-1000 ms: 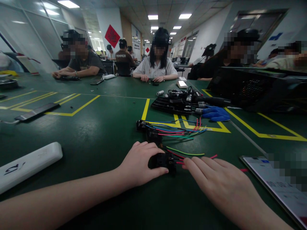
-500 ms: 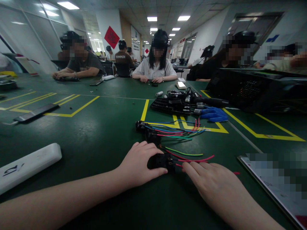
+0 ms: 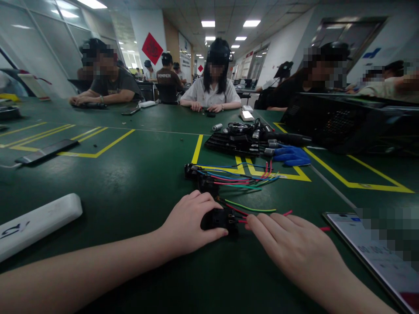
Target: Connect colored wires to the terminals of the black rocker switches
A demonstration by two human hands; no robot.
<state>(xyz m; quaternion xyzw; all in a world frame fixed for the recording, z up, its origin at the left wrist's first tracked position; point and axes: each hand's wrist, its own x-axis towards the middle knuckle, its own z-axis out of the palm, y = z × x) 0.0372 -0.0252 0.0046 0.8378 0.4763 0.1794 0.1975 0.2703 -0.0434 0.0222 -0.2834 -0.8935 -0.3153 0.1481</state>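
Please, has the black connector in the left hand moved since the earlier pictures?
No, not noticeably: the black connector, in the left hand, keeps its place against the yellow tape.

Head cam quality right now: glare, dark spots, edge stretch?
Head view: ceiling lights blow out to white; head view: soft pale glare on the green table; head view: black connector in the left hand is dark, detail mostly lost; head view: the white device looks stretched towards the left edge.

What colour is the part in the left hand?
The part is black, in the head view.
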